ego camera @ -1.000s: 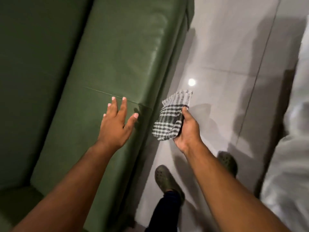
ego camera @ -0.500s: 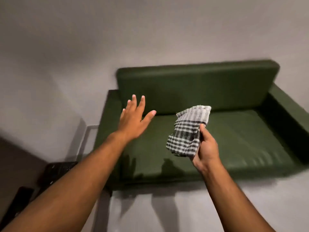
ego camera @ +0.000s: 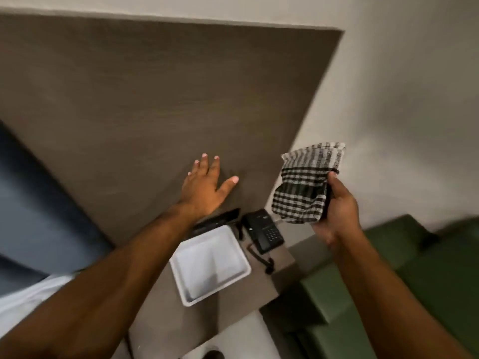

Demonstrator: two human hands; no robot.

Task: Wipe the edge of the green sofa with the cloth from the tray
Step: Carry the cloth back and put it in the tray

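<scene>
My right hand (ego camera: 337, 213) grips a folded black-and-white checked cloth (ego camera: 305, 182), held up in the air at the right of centre. My left hand (ego camera: 204, 187) is raised in front of a brown wall panel, fingers spread, holding nothing. Below and between the hands a white rectangular tray (ego camera: 181, 283) lies on a small brown side table, with nothing in it. The green sofa (ego camera: 427, 268) shows at the lower right, its near arm beside the table and under my right forearm.
A black desk phone (ego camera: 264, 229) with a coiled cord sits on the brown side table (ego camera: 259, 286) just right of the tray. A dark flat object (ego camera: 220, 220) lies behind the tray. White bedding (ego camera: 26, 299) shows at the lower left.
The view has swung left from the sofa to the side table with the tray. Both hands keep their pose, the right still holding the cloth.
</scene>
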